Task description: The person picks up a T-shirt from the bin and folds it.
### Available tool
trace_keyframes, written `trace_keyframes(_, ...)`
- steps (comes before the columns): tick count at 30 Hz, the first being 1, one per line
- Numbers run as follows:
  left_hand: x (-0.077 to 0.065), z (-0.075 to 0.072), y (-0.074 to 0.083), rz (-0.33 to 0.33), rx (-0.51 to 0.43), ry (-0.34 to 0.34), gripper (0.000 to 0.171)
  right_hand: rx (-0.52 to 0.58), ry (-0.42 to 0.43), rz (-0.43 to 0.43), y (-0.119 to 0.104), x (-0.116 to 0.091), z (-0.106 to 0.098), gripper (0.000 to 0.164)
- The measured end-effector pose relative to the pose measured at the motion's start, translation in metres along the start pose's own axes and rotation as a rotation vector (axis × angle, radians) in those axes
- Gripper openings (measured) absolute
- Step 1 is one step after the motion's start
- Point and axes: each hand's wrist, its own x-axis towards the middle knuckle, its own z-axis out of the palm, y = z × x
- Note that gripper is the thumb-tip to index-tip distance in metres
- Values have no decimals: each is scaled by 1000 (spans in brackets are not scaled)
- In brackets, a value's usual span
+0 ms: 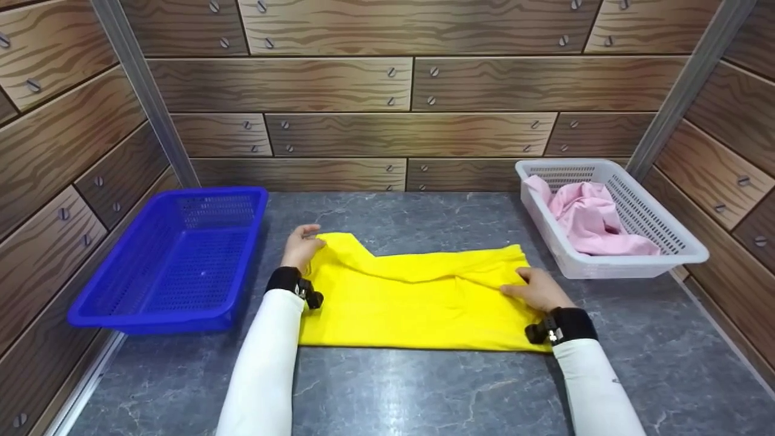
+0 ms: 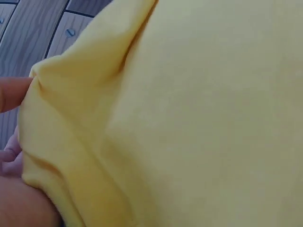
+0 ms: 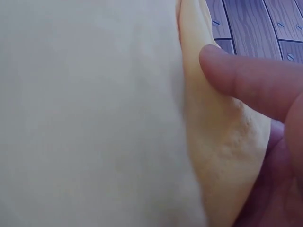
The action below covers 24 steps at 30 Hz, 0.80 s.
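Note:
A yellow cloth (image 1: 399,309), folded into a wide strip with its far edge turned over unevenly, lies across the middle of the table. At its upper left corner my left hand (image 1: 301,247) pinches the edge; the left wrist view shows the thumb against the bunched fabric (image 2: 71,118). My right hand (image 1: 539,289) holds the right end. In the right wrist view the right thumb (image 3: 251,82) lies on top of the cloth (image 3: 222,142), with other fingers partly hidden beneath it.
A blue plastic basket (image 1: 239,297) stands to the left of the cloth. At the back right, a white basket (image 1: 629,266) contains a crumpled pink cloth (image 1: 590,212). Wood-patterned walls (image 1: 339,85) enclose the grey marbled table (image 1: 387,393) at the back and sides.

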Motion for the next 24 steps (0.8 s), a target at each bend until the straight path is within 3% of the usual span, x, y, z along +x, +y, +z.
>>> trace_keyframes(3,-1,-5,3,-8,-28,-45,57,2,-1,-1,0,0,0,79)
trace_keyframes(5,-2,-8,5,-11,34,-124,62,-5,-2,-1,0,0,0,79)
trace_keyframes(10,-11,-11,10,32,382,-320,63,-13,3,-5,0,0,0,78)
trace_keyframes(13,-18,-10,14,79,548,-381,54,-14,6,-6,0,0,1,77)
trace_keyframes(15,-22,-10,18,143,631,-412,44,-18,7,-16,0,0,2,77)
trace_keyframes(17,-26,-11,22,215,696,-383,30,-11,10,-28,0,0,2,70)
trace_keyframes(20,-27,-14,29,317,763,-252,17,6,64,-64,-1,2,-2,51)
trace_keyframes(24,-25,-15,38,407,778,-19,18,53,293,-110,-13,7,-14,28)
